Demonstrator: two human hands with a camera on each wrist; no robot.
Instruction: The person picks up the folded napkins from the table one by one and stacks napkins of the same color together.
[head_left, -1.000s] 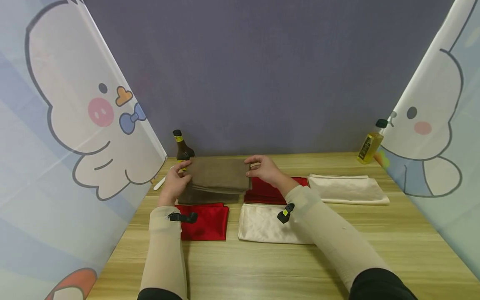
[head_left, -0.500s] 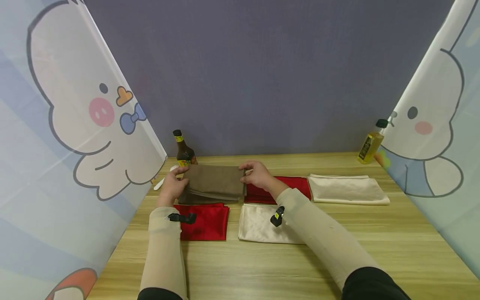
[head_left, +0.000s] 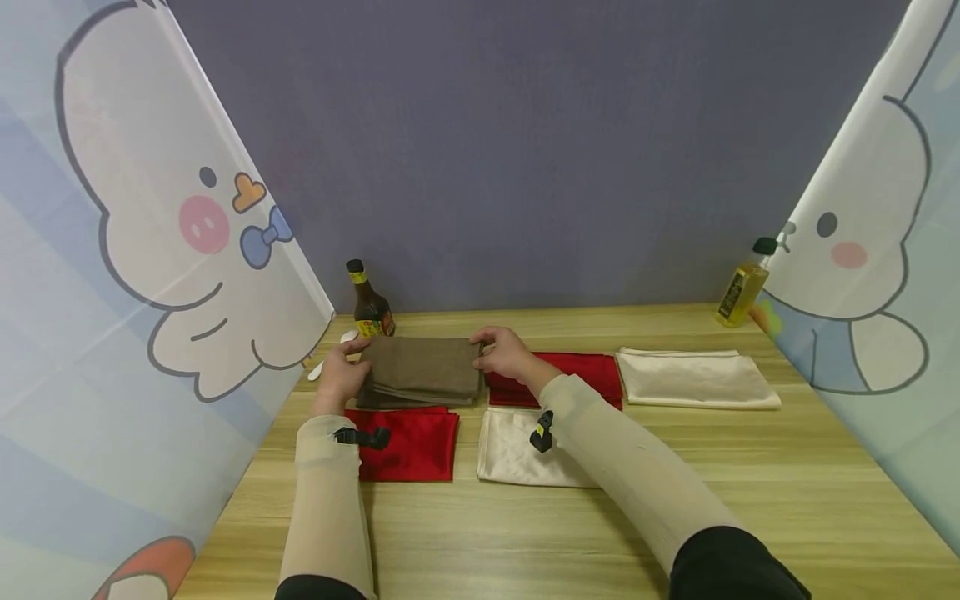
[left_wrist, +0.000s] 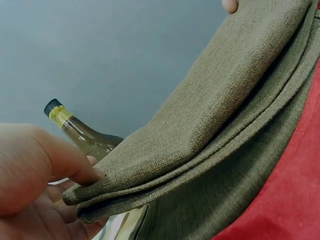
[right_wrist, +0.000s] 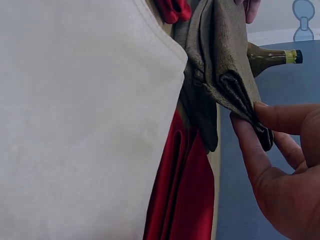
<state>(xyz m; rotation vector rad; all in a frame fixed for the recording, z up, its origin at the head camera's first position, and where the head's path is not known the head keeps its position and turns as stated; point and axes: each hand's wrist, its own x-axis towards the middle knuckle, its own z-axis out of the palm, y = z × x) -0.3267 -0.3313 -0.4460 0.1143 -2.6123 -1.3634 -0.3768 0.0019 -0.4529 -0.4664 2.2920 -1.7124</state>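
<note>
A folded grey-brown cloth spans between both hands in the head view, layered at its near edge. My left hand pinches its left end between thumb and fingers, as the left wrist view shows. At the opposite end my right hand pinches the folded corner, thumb on one face and fingers on the other in the right wrist view. Beneath it lies another cloth of the same colour, mostly covered. A folded red cloth lies in front, and a second red cloth lies under the right forearm.
Folded cream cloths lie at the front middle and the right. Behind the left hand stands a dark sauce bottle, with a white spoon-like utensil beside it. An oil bottle stands at the back right.
Both hands have lowered the grey-brown cloth toward the table and drawn it left and nearer, over the matching cloth. The right arm has swung left, and more of the sauce bottle shows.
</note>
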